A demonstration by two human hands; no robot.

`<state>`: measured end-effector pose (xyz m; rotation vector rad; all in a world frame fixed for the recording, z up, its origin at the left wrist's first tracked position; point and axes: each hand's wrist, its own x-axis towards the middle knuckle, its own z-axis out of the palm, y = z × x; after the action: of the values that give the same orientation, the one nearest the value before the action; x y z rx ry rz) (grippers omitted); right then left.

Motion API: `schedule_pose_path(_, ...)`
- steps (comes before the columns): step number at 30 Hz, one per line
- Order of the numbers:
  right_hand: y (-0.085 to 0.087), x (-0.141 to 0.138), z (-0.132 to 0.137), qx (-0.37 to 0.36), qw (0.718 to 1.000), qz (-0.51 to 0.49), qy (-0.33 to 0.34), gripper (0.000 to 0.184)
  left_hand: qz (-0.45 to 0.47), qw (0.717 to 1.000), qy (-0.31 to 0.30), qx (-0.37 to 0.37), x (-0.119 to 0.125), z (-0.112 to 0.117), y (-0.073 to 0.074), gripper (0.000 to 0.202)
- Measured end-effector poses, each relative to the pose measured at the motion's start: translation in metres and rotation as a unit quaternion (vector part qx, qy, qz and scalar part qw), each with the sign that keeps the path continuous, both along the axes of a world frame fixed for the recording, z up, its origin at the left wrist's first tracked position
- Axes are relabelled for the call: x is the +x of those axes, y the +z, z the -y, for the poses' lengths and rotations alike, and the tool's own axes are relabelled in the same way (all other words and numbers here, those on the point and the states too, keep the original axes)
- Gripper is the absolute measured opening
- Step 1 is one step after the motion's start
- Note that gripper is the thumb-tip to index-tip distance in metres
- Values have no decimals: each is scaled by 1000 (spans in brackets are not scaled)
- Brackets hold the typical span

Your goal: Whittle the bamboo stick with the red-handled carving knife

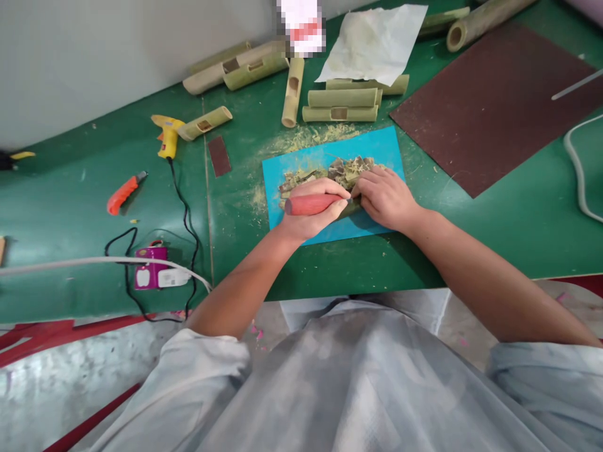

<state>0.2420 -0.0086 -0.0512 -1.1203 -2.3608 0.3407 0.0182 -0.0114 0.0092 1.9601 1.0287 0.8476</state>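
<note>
My left hand is closed around a red wooden tool handle that lies sideways over a blue cutting mat. My right hand presses down on a green bamboo piece, mostly hidden under both hands. The tool's blade end is hidden between the hands. Just beyond my fingers sits a pile of bamboo chips and cut scraps on the mat.
On the green table: several bamboo tubes with cut windows, white paper, a dark brown sheet, a yellow glue gun, an orange utility knife, a purple power strip with cables, sawdust.
</note>
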Motion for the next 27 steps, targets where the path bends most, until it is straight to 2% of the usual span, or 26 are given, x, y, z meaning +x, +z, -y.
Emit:
schedule_pose_path(13, -2, -1, 0, 3, 1000, -8, -5, 20, 12, 1000, 0, 17, 1, -1, -12, 10)
schedule_pose_path(19, -1, -1, 0, 5, 1000, -2, -5, 20, 23, 1000, -15, -4, 0, -2, -10, 11)
schedule_pose_path(27, -2, -2, -1, 9, 1000, 0, -5, 22, 22, 1000, 1, -18, -1, -1, -13, 12)
